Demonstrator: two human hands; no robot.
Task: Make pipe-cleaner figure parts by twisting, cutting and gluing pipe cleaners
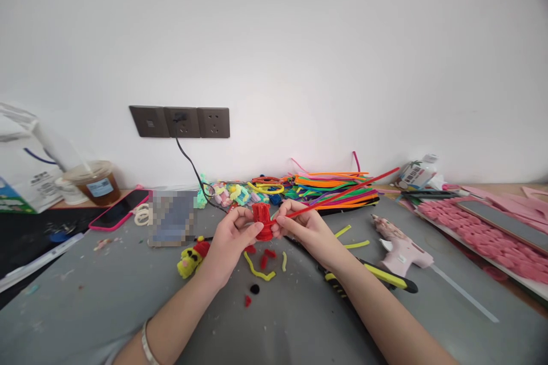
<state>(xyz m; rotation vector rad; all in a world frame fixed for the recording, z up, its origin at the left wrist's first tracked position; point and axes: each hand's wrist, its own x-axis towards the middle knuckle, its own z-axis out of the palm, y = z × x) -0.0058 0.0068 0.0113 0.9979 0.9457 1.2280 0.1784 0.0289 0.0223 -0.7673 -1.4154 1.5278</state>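
Between my fingers, above the grey mat, is a red fuzzy piece (261, 220) that looks coiled from pipe cleaner. My left hand (234, 238) grips its left side, thumb in front. My right hand (303, 231) pinches a long red pipe cleaner (355, 189) close to the piece; its free end slants up to the right. Below lie a bent yellow pipe cleaner piece (259, 273), red scraps (264, 259) and a black pompom (254, 289). Beside my left forearm sits a small yellow fuzzy figure (188, 262) with a red top.
Many coloured pipe cleaners (334, 182) lie along the wall. At right are a pink glue gun (402, 251) with its glue stick, and yellow-black pliers (385, 275) partly under my right forearm. A phone (120, 211) and a drink cup (96, 185) stand left. A black cord (188, 159) hangs from the socket.
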